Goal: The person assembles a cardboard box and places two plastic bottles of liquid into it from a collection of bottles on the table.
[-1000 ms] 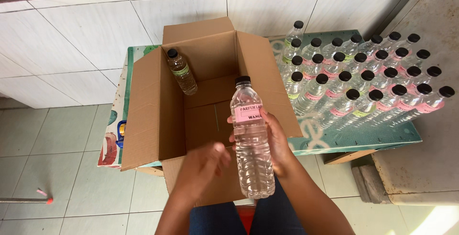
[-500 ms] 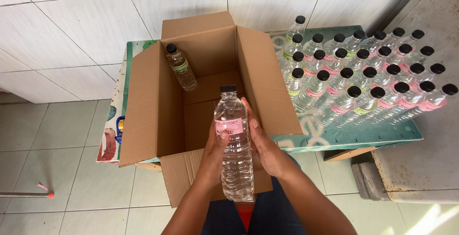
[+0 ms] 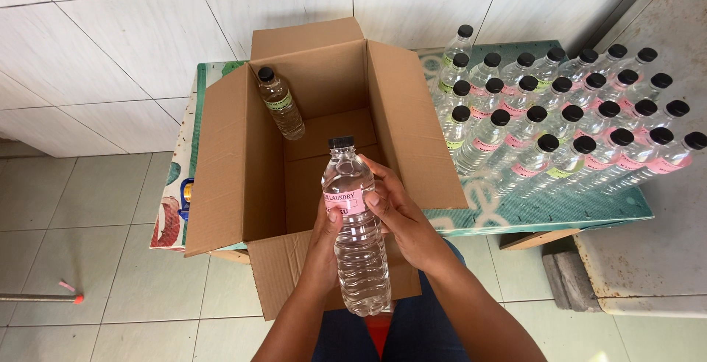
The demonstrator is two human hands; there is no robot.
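White wall tiles back a tabletop [image 3: 589,211] carrying an open cardboard box [image 3: 243,163] and rows of capped bottles [image 3: 560,122]. Progress: one bottle [image 3: 281,104] stands in the box's far left corner; the rows remain outside. Left hand [image 3: 324,248] and right hand [image 3: 398,218] fingers are curled closed around a clear bottle [image 3: 357,240], held upright over the box's near edge.

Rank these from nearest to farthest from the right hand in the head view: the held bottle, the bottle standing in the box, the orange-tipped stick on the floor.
1. Held bottle: touching the right hand, in front of the box.
2. Bottle in box: upright in the far left corner.
3. Orange-tipped stick: on the floor, far left.
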